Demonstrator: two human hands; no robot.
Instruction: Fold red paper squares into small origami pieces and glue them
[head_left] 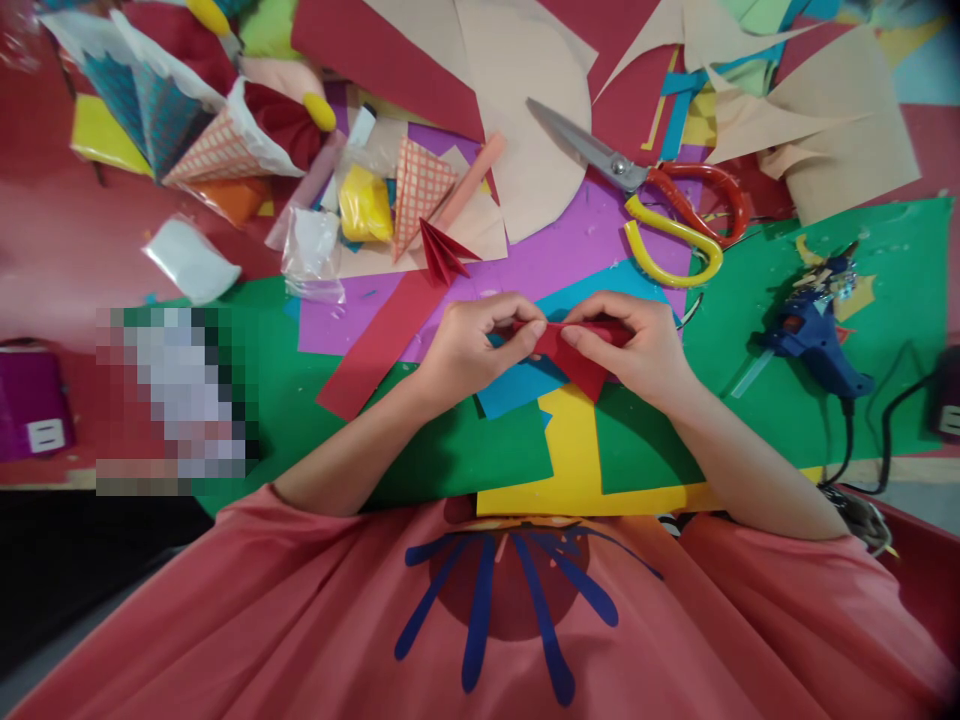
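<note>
Between my two hands is a piece of folded red paper (580, 366), held over a blue sheet (517, 385). My left hand (480, 345) pinches its left end between thumb and fingers. At the right end, my right hand (637, 345) grips the same paper, the thumb on top of the fold. A red pleated paper fan (444, 254) lies beyond my left hand, touching the upper end of a red paper strip (382, 345). Open scissors (645, 190) with one red and one yellow handle rest beyond my right hand.
A blue glue gun (814, 335) with its cable lies on green paper (900, 270) at the right. Cone shapes in patterned paper (217, 150), small plastic packets (191, 260) and beige paper scraps (847, 120) cover the far side. A purple box (34, 395) stands at the left edge.
</note>
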